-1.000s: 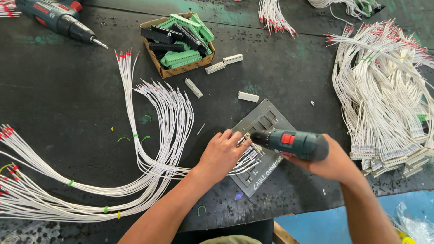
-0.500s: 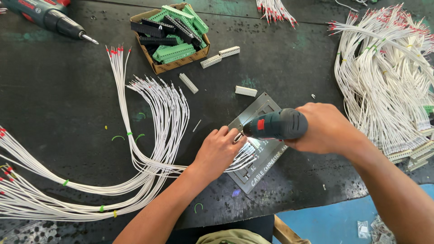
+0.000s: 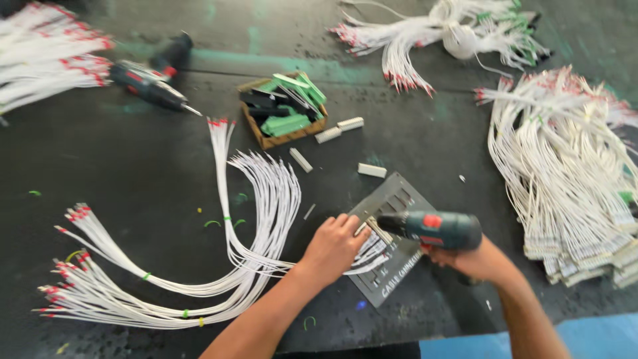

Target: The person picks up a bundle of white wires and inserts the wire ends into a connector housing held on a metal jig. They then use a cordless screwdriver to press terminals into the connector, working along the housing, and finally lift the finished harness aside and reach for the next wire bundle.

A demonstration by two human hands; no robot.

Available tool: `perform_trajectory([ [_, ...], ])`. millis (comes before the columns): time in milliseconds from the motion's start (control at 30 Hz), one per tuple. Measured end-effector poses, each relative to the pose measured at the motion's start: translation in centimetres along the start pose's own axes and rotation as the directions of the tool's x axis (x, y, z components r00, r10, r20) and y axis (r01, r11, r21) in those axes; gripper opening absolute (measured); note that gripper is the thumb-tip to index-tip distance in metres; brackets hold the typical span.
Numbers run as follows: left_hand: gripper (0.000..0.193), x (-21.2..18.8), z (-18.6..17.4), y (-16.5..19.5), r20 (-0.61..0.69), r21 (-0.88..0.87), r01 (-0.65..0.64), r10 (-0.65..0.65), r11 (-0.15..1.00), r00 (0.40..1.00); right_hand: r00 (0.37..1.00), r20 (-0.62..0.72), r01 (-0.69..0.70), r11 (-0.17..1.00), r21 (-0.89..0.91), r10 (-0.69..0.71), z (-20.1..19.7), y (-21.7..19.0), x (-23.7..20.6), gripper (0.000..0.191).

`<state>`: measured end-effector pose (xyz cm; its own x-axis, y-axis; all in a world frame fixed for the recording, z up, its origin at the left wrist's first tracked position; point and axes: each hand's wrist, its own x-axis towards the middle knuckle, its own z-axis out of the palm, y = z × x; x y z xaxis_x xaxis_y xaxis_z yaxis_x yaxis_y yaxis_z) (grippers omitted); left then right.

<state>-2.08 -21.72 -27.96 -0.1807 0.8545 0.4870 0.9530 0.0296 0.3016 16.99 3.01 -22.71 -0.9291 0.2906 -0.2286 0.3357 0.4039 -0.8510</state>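
Head view, reading from our left: the white wire harness point(image 3: 259, 219) fans out leftward from our left hand point(image 3: 335, 242), its long run sweeping away toward the red-tipped ends. That hand is closed, fingers pressing the wire ends down onto the grey slotted jig plate point(image 3: 399, 196). Just right of it, our right hand point(image 3: 475, 259) is wrapped tight around the green electric screwdriver point(image 3: 432, 229), whose long axis lies nearly level, its bit pointing left at the left hand's fingertips, almost touching. So the work point sits between both hands, the left one nearer
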Motion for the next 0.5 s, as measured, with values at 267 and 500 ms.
perform_trajectory([
  [267, 0.030, 0.0, -1.7, 2.0, -0.052, -0.216, -0.148, 0.140, 0.965, 0.989, 0.971, -0.224, -0.073, 0.996, 0.046, 0.081, 1.5, 4.8, -0.9, 0.019],
  [500, 0.009, -0.3, -0.5, 2.0, 0.036, -0.220, -0.124, 0.135, 0.968, 0.990, 0.957, -0.290, 0.021, 1.000, -0.023, -0.027, 2.4, 1.3, -1.8, 0.026],
])
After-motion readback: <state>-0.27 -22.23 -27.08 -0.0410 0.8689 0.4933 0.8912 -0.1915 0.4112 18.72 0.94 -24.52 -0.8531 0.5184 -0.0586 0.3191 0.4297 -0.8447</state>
